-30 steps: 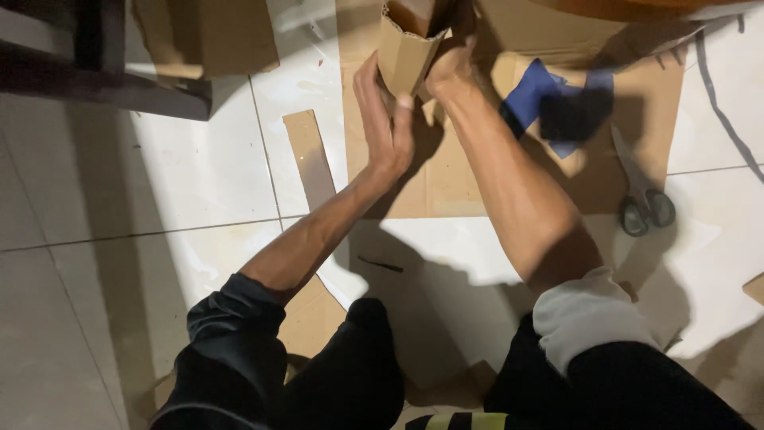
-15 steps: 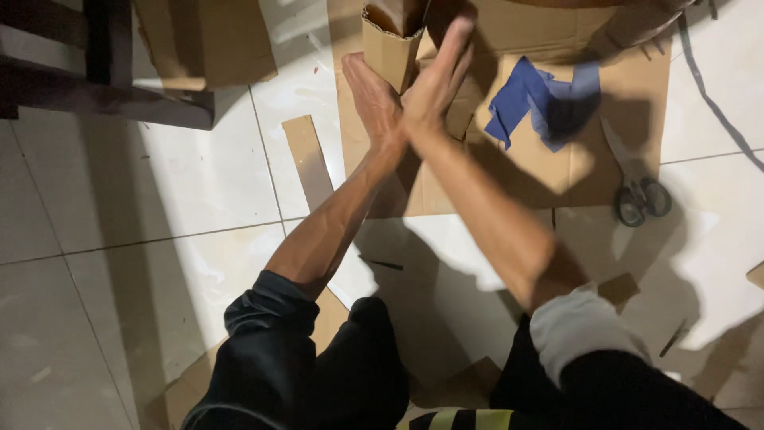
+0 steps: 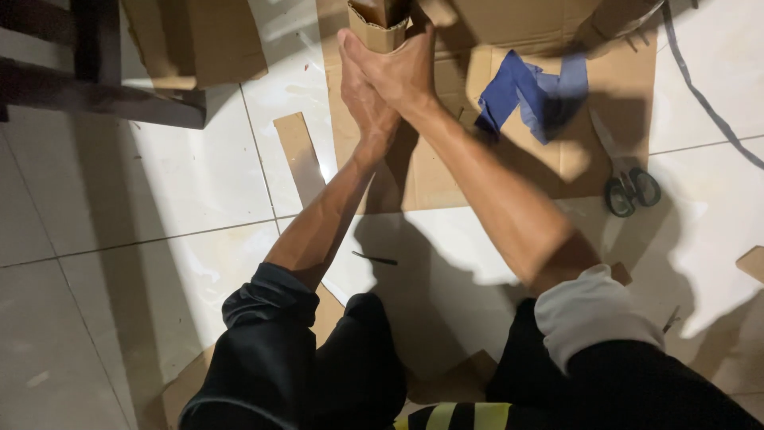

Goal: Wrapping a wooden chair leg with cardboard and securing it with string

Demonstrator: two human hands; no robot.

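A brown cardboard tube [image 3: 374,24] stands upright at the top middle of the head view, its upper end cut off by the frame. My left hand [image 3: 360,91] presses against its left side, fingers pointing up. My right hand [image 3: 404,68] wraps over the tube's front, lying across my left hand. Both hands grip the tube together. It rests on a flat cardboard sheet [image 3: 446,175] spread on the white tiled floor.
Blue tape pieces [image 3: 525,91] lie on the sheet to the right, scissors [image 3: 625,179] beyond them. A cardboard strip [image 3: 301,155] lies left of my arms. A cardboard box [image 3: 195,40] and dark furniture frame [image 3: 95,87] sit upper left. A grey cable [image 3: 708,95] runs upper right.
My right hand went from open and flat against the tube to wrapped over it and my left hand. The view shifted slightly, moving the tube up in frame.
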